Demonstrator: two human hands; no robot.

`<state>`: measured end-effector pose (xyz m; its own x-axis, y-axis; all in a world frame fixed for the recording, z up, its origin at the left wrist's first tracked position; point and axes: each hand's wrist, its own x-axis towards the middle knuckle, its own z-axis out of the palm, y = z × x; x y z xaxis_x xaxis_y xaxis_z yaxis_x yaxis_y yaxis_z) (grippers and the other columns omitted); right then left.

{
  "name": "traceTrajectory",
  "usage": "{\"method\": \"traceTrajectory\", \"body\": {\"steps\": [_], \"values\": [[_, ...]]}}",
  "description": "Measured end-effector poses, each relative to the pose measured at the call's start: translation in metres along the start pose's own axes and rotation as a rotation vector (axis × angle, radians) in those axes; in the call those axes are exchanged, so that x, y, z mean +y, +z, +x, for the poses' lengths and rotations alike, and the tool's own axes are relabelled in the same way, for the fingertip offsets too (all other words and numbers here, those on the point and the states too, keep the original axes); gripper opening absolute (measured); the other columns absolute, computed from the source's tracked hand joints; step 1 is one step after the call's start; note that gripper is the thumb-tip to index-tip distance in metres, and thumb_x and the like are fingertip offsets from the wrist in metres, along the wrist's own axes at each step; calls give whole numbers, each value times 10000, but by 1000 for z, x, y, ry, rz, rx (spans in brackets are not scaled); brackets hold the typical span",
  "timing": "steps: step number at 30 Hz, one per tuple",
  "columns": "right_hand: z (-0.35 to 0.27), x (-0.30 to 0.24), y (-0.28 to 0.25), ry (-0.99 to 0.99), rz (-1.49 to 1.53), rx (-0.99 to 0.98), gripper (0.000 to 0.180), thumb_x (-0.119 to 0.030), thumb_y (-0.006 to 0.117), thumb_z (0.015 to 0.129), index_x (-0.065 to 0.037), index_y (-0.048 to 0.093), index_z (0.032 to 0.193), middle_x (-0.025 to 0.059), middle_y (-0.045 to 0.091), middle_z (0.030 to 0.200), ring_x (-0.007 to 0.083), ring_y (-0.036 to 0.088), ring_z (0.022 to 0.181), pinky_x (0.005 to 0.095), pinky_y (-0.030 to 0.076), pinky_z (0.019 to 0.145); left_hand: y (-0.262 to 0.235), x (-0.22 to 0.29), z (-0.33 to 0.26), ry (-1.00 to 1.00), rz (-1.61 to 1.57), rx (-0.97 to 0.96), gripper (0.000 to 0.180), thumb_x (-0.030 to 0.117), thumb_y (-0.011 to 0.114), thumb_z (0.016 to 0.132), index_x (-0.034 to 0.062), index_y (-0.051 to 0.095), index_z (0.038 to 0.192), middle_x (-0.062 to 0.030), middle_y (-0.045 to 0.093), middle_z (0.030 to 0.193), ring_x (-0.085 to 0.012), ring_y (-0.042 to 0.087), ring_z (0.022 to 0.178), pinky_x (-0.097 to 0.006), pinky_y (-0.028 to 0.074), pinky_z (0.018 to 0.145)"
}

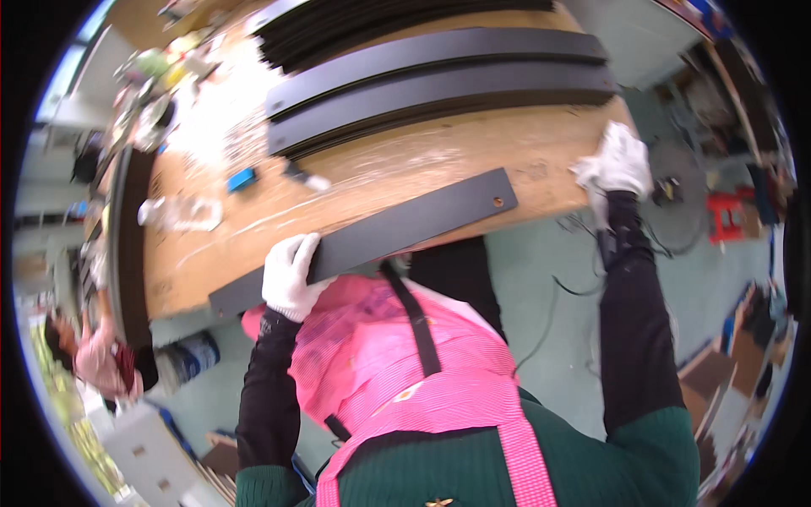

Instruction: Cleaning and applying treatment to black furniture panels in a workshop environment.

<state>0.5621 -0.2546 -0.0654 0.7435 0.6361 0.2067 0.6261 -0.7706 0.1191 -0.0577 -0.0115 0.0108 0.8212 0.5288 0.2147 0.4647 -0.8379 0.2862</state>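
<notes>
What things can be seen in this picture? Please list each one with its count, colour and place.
flat strip: 1, black, near edge of the table, under the left hand
long panels: 2 at least, black, far side of the table, more stacked behind
table: 1, brown wood
small block: 1, blue, left part of the table
clear wrap: 1, see-through, left part of the table
stool: 1, red, floor at right
apron: 1, pink striped, on the person
left hand: white glove, grip on the flat strip
right hand: white glove, on the table's right corner
</notes>
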Motion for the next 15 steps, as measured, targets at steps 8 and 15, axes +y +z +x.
{"method": "traceTrajectory", "body": {"steps": [8, 15], "values": [[-37, -168, -126, -774, 465, 45, 516, -302, 786, 809, -138, 671, 1284, 155, 610, 1260, 387, 574, 1236, 490, 462, 1069, -63, -86, -70, -141, 146, -101, 872, 209, 970, 615, 84, 623, 1405, -149, 666, 1298, -382, 627, 1215, -488, 500, 1066], [-60, -372, -250, -1086, 799, 356, 204, -201, 769, 863, -82, 712, 1019, 95, 697, 1011, 312, 688, 979, 461, 525, 912, -82, -85, -71, -199, 227, 51, 905, 353, 961, 656, 36, 599, 1422, -184, 653, 1339, -407, 599, 1278, -510, 450, 1150]]}}
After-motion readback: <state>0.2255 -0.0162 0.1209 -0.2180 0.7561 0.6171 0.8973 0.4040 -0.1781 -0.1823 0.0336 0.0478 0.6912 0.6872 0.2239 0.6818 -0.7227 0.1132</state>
